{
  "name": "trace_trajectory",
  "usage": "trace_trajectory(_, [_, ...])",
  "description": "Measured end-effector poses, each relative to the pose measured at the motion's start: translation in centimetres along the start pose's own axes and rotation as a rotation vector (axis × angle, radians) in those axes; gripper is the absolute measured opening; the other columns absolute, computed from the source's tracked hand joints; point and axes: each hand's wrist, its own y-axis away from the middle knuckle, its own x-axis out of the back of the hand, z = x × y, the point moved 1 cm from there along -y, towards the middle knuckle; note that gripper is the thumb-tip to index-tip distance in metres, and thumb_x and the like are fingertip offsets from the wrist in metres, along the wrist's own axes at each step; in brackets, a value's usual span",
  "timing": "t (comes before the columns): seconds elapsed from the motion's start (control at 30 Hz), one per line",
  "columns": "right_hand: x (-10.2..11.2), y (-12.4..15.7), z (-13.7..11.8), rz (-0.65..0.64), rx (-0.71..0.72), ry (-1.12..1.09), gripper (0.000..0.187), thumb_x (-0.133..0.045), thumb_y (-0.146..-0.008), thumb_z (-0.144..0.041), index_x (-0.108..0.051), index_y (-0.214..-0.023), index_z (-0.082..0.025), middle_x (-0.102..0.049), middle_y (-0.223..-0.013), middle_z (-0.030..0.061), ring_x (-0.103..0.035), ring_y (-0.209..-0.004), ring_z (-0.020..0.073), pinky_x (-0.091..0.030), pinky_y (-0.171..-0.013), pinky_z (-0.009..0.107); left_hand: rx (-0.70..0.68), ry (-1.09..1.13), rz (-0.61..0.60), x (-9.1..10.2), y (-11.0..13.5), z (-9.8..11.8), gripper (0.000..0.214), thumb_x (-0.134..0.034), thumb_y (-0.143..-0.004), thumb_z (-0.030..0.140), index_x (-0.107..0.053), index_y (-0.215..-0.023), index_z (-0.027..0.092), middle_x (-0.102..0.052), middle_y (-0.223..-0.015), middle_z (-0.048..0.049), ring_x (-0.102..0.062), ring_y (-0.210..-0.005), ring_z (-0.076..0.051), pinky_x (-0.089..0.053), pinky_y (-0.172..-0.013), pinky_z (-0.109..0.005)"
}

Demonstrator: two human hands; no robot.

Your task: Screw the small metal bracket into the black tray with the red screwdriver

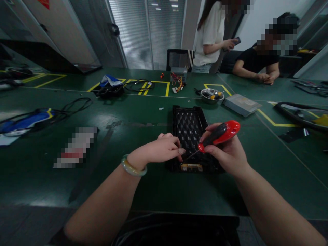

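A black plastic housing [189, 130] with a grid of raised cells lies on the green table, its long side running away from me. Set in its near end is a small yellowish part [191, 167], perhaps a circuit board. My right hand [227, 153] is closed round the red and black handle of a screwdriver [222, 134]. The thin shaft slants down to the left, its tip close to my left fingertips. My left hand [164, 148], with a bangle [133, 167] at the wrist, reaches over the housing's left side. Its fingers are bent together, and whatever they pinch is too small to make out.
Past the housing stand a metal bowl [212, 95] with tools and a grey box [242, 104]. Wires [178, 82], cables [139, 84] and blue-and-black items [110, 83] lie further back and left. Two people [211, 37] are across the table.
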Motion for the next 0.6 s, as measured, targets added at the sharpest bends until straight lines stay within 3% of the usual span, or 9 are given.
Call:
trace_trajectory(0.2, [-0.5,-0.7,-0.8,-0.061,-0.020,0.073,0.046,-0.076,-0.078,-0.025,-0.049,-0.115,-0.023,-0.066,-0.092,0.0002,-0.064,-0.083,0.0153,-0.053,-0.078,0.033,-0.014,0.030,0.041,-0.1,0.2,-0.1,0.047,-0.037,-0.099,0.053,-0.078,-0.088,0.032,-0.062,-0.106,-0.0001,-0.048,-0.104,-0.021,-0.026,-0.096,-0.036])
trace_trajectory(0.43, [-1.2,-2.6,-5.2,-0.322,-0.101,0.409,0.028,-0.061,-0.089,-0.038,-0.052,-0.107,-0.020,-0.064,-0.100,0.0047,-0.062,-0.089,0.0183,-0.051,-0.082,0.036,-0.020,0.031,0.112,-0.3,0.3,-0.2,0.042,-0.041,-0.098,0.050,-0.071,-0.092,0.022,-0.065,-0.095,-0.0025,-0.050,-0.097,-0.021,-0.032,-0.093,-0.037])
trace_trajectory(0.5, [-1.5,-3.3,-6.7,-0.355,-0.125,0.479,0.029,-0.053,-0.093,-0.038,-0.048,-0.116,-0.022,-0.064,-0.097,0.0040,-0.062,-0.084,0.0179,-0.050,-0.078,0.035,0.003,0.025,0.107,-0.4,0.3,-0.2,0.042,-0.041,-0.097,0.052,-0.068,-0.094,0.020,-0.065,-0.094,-0.0039,-0.051,-0.098,-0.021,-0.033,-0.092,-0.038])
trace_trajectory(0.6, [-1.9,-4.1,-8.3,-0.361,-0.139,0.591,0.050,-0.054,-0.092,-0.034,-0.031,-0.136,-0.029,-0.064,-0.090,0.0007,-0.062,-0.074,0.0172,-0.047,-0.069,0.033,0.034,-0.005,0.108,-0.5,0.3,-0.2,0.038,-0.043,-0.097,0.050,-0.066,-0.095,0.020,-0.065,-0.095,-0.0045,-0.052,-0.101,-0.023,-0.034,-0.092,-0.039])
